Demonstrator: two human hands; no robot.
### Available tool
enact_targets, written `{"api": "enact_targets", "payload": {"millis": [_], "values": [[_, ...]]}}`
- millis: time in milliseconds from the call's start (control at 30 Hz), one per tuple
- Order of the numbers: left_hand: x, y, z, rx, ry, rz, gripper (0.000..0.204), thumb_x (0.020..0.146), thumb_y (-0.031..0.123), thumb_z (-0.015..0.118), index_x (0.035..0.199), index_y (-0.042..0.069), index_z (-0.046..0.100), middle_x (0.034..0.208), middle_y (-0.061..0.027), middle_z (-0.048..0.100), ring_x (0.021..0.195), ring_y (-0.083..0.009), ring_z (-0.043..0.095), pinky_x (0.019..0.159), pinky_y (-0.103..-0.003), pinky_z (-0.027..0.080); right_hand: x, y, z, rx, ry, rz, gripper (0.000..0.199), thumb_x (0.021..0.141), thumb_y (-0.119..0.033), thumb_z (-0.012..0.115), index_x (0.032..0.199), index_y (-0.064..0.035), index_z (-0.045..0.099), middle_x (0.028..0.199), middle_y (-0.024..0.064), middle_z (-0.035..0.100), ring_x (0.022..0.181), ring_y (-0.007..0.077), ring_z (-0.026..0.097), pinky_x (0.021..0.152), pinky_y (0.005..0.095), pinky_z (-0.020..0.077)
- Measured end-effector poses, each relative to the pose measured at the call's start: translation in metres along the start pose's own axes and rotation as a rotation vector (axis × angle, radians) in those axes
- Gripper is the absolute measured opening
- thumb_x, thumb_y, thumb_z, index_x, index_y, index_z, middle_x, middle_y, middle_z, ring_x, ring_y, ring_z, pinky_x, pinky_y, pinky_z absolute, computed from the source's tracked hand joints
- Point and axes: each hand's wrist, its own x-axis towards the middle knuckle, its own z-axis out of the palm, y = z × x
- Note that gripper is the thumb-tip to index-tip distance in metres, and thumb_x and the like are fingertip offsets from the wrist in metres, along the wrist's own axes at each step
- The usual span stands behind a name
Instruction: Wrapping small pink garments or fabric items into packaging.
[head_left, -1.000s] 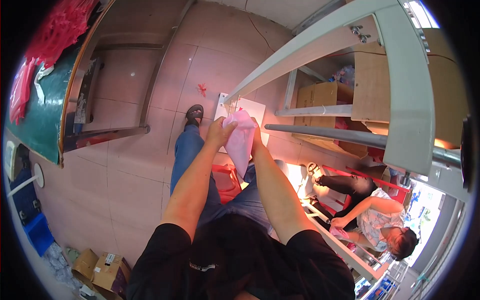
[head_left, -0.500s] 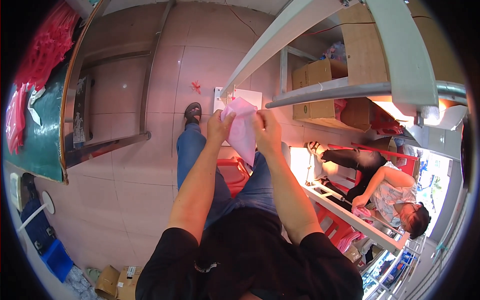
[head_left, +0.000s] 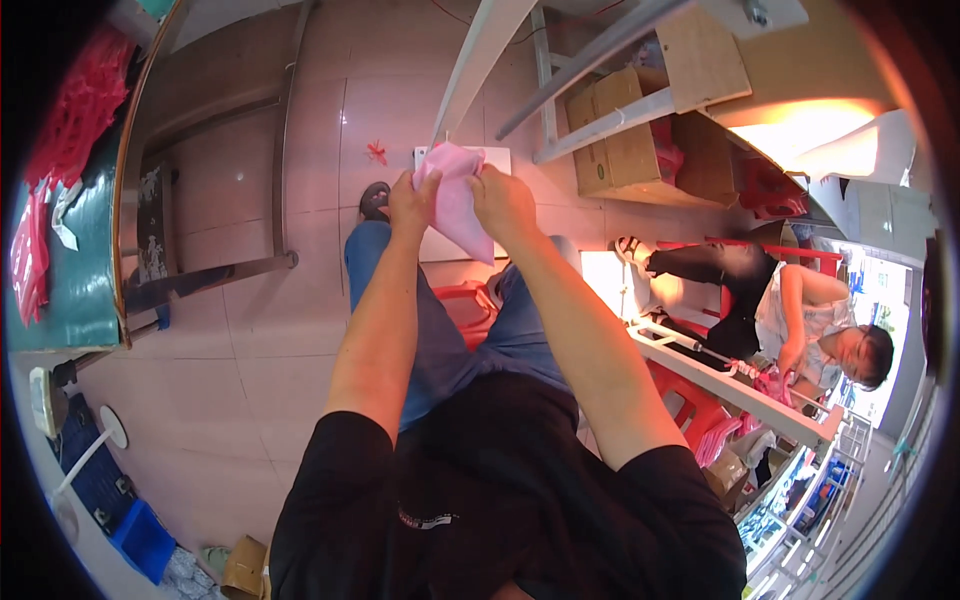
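Note:
A thin, light pink plastic bag [head_left: 457,196] hangs between my hands, its lower corner pointing down toward my knees. My left hand [head_left: 408,204] pinches its left edge, thumb on top. On the opposite edge, near the top, my right hand [head_left: 503,206] has its fingers closed on the film. Just beyond and beneath the bag is a white flat plate [head_left: 498,158] at the foot of a pale metal frame bar [head_left: 475,72]. Whether the bag touches the plate or the bar I cannot tell.
At right, a seated person [head_left: 795,318] handles pink material behind a white rail [head_left: 735,382]. Cardboard boxes [head_left: 610,150] stand under the frame. A green-topped table [head_left: 85,290] with red bags [head_left: 80,115] is at left. A red stool [head_left: 468,310] shows between my legs.
My view has shifted, and both hands with the pink bag appear higher in it. Both hands keep their hold on the bag. The other person's hands have moved along the rail.

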Motion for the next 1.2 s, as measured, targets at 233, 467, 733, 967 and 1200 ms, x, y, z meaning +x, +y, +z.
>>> {"api": "enact_targets", "payload": {"millis": [233, 467, 733, 967, 1200], "values": [[-0.011, 0.007, 0.001, 0.021, -0.034, -0.067, 0.050, 0.084, 0.047, 0.071, 0.093, -0.001, 0.066, 0.082, -0.0216, 0.067, 0.076, -0.0335, 0.066, 0.071, -0.042, 0.050, 0.008, 0.000, -0.022, -0.122, -0.169, 0.050, 0.033, 0.093, -0.034, 0.056, 0.098, -0.0035, 0.067, 0.089, 0.0225, 0.069, 0.088, 0.0408, 0.067, 0.076, 0.0499, 0.0526], [-0.008, 0.013, 0.000, 0.085, -0.031, -0.038, 0.048, 0.084, 0.045, 0.071, 0.096, -0.002, 0.066, 0.085, -0.0214, 0.068, 0.076, -0.0333, 0.066, 0.072, -0.040, 0.050, 0.012, 0.011, -0.018, -0.062, -0.127, 0.013, 0.034, 0.093, -0.036, 0.055, 0.095, -0.0038, 0.065, 0.090, 0.0235, 0.068, 0.087, 0.0434, 0.065, 0.077, 0.0524, 0.0505], [-0.008, 0.030, -0.006, -0.157, -0.108, -0.143, 0.043, 0.090, 0.039, 0.068, 0.100, -0.003, 0.067, 0.087, -0.0147, 0.070, 0.080, -0.0168, 0.066, 0.072, -0.034, 0.051, -0.006, 0.006, -0.048, 0.316, -0.021, -0.146, 0.033, 0.094, -0.032, 0.059, 0.081, -0.0010, 0.057, 0.077, 0.0251, 0.060, 0.071, 0.0423, 0.061, 0.063, 0.0499, 0.0461], [-0.020, 0.046, -0.034, -0.750, -0.365, -0.366, 0.032, 0.098, 0.026, 0.061, 0.118, 0.001, 0.064, 0.100, -0.0044, 0.069, 0.090, -0.0115, 0.065, 0.079, -0.029, 0.053, 0.010, 0.035, -0.055, 1.021, -0.288, 0.089, 0.034, 0.097, -0.034, 0.057, 0.089, -0.0018, 0.065, 0.069, 0.0061, 0.060, 0.062, 0.0179, 0.059, 0.061, 0.0313, 0.0481], [-0.018, 0.081, -0.027, -1.065, -0.490, -0.494, 0.034, 0.100, 0.020, 0.056, 0.132, 0.010, 0.055, 0.118, -0.0030, 0.065, 0.104, -0.0153, 0.064, 0.088, -0.031, 0.053, 0.017, 0.036, -0.005, 1.596, -0.485, 0.365, 0.025, 0.094, -0.025, 0.061, 0.107, -0.0034, 0.063, 0.091, 0.0048, 0.066, 0.080, 0.0156, 0.065, 0.071, 0.0298, 0.0549]]}}
